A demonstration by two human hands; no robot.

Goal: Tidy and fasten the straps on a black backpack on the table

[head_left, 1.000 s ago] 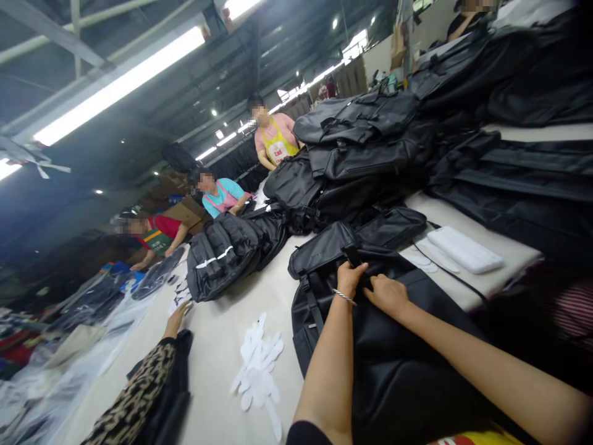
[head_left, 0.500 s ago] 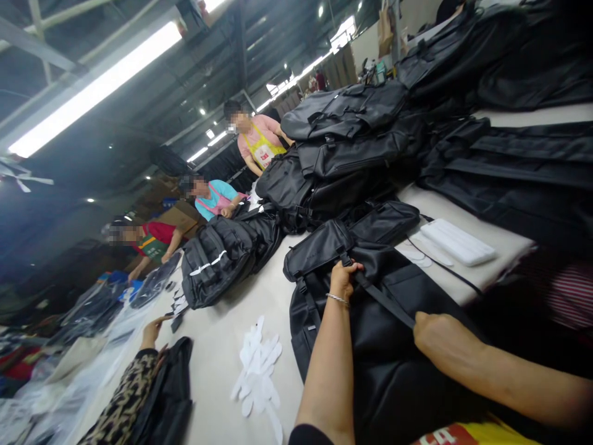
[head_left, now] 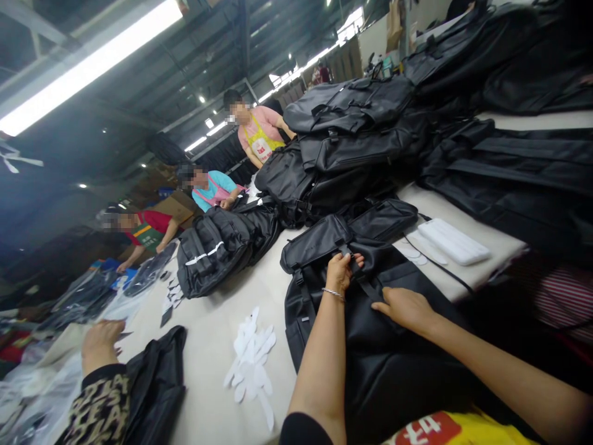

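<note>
A black backpack (head_left: 370, 371) lies in front of me on the pale table, its flap toward the far side. My left hand (head_left: 339, 273), with a bracelet at the wrist, is closed around the buckle end of a black strap (head_left: 365, 285) at the flap's edge. The fingers partly hide the buckle. Lower on the same strap, my right hand (head_left: 405, 307) pinches it between thumb and forefinger, close to the left hand. A second strap with a buckle (head_left: 302, 287) runs down the bag's left side.
White paper-like strips (head_left: 252, 364) lie left of the bag; a white stack (head_left: 454, 241) lies right. More black backpacks (head_left: 352, 148) are piled behind, and another (head_left: 215, 250) stands far left. A co-worker's hand (head_left: 102, 337) is above a black bag (head_left: 160, 377). Several people work beyond.
My right hand has moved left and up along the strap, nearer my left hand. The left hand keeps its grip. The co-worker's hand at left has shifted further left.
</note>
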